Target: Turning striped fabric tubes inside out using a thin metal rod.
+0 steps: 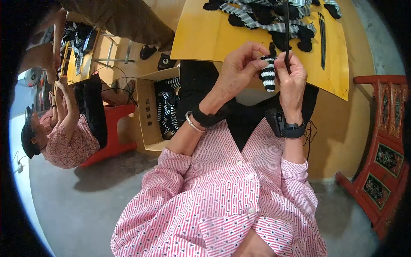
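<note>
A small knitted piece [268, 75] in black and white stripes hangs just past the table's near edge. My left hand [239, 68] pinches its black upper edge between thumb and fingers. At its other side is my right hand [293, 79], closed around a thin dark rod [286, 25] that points away from me. Whether the right fingertips also grip the knit cannot be made out. Beyond my hands, a heap of grey-striped and black knitted pieces [252, 17] lies on the yellow table [197, 38]. Several similar dark rods [322, 40] lie to its right.
An open cardboard box [147, 111] with striped knits [168, 107] stands at my left. Farther left, a person [72, 137] sits on a red stool [115, 132], near another standing person's leg [128, 21]. Carved red furniture [385, 150] is at right.
</note>
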`<move>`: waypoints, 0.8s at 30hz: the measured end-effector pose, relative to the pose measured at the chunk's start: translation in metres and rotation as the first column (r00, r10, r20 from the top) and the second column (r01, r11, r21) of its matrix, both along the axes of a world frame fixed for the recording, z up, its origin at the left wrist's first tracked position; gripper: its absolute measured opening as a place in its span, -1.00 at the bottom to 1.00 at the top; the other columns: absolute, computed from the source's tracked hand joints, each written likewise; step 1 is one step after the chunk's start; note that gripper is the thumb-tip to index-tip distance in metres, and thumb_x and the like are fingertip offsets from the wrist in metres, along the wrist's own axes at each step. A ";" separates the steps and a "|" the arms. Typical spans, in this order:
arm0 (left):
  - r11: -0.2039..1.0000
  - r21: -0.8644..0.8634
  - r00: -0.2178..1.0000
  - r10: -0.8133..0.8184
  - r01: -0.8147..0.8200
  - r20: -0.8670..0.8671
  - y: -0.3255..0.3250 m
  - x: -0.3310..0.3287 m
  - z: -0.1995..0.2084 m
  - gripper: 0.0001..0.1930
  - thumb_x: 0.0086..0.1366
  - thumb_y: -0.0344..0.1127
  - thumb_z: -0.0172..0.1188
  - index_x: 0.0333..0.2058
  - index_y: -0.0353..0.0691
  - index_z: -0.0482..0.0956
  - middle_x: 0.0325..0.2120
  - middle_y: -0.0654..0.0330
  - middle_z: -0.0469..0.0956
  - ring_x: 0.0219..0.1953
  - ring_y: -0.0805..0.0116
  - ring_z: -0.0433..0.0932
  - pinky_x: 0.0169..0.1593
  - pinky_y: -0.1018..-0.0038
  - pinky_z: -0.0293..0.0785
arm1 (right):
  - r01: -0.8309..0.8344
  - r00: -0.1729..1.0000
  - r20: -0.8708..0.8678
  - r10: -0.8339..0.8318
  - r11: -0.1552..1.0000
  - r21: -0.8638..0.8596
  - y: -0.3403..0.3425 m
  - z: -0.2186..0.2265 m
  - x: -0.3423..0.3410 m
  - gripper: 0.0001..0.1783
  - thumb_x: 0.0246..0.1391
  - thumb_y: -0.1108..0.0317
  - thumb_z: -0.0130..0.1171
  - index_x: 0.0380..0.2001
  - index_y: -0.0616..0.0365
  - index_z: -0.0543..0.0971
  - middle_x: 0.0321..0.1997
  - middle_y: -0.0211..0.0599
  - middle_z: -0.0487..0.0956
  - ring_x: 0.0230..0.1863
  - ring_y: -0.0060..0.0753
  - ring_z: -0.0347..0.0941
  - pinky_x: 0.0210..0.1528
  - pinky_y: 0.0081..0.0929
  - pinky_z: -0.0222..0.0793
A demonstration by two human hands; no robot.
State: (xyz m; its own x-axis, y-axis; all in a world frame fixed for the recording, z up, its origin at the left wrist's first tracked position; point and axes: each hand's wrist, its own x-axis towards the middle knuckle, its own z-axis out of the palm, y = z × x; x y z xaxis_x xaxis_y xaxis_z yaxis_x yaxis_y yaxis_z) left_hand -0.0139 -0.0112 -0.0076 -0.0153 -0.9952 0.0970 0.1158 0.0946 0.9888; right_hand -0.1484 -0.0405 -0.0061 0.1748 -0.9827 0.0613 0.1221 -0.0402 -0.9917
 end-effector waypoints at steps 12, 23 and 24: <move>0.978 0.089 0.977 -0.180 0.190 -0.110 0.001 0.003 -0.002 -0.90 0.13 -0.39 0.06 -0.40 -0.30 0.45 -0.54 0.37 0.39 -0.52 0.64 0.30 -0.41 0.70 0.25 | -0.084 0.979 0.189 0.071 0.995 0.062 -0.005 -0.007 -0.002 -0.90 -0.01 0.44 0.02 -0.56 0.15 0.37 -0.60 -0.61 0.33 -0.55 -0.80 0.19 -0.51 -0.81 0.16; 0.909 0.214 0.930 -0.325 0.357 -0.170 0.005 0.012 0.005 -0.88 0.15 -0.33 0.06 -0.46 -0.25 0.47 -0.64 0.45 0.32 -0.57 0.67 0.24 -0.45 0.72 0.17 | -0.228 0.962 0.165 0.218 0.973 0.039 -0.005 -0.016 -0.009 -0.89 0.00 0.40 0.04 -0.54 0.14 0.39 -0.59 -0.62 0.34 -0.55 -0.82 0.20 -0.51 -0.83 0.15; 0.901 0.218 0.925 -0.346 0.374 -0.157 0.005 0.013 0.004 -0.87 0.15 -0.31 0.06 -0.47 -0.24 0.48 -0.64 0.46 0.32 -0.58 0.68 0.23 -0.46 0.72 0.16 | -0.249 0.956 0.168 0.239 0.968 0.040 -0.004 -0.016 -0.008 -0.90 0.00 0.40 0.04 -0.54 0.14 0.39 -0.59 -0.62 0.34 -0.55 -0.82 0.20 -0.50 -0.82 0.16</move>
State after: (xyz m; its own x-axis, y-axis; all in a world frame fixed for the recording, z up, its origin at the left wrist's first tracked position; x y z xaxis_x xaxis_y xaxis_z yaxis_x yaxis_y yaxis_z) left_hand -0.0008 -0.0063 -0.0037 -0.3803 -0.9169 -0.1210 0.2080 -0.2122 0.9548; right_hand -0.1569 -0.0444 -0.0225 0.4024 -0.9141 0.0508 0.2789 0.0695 -0.9578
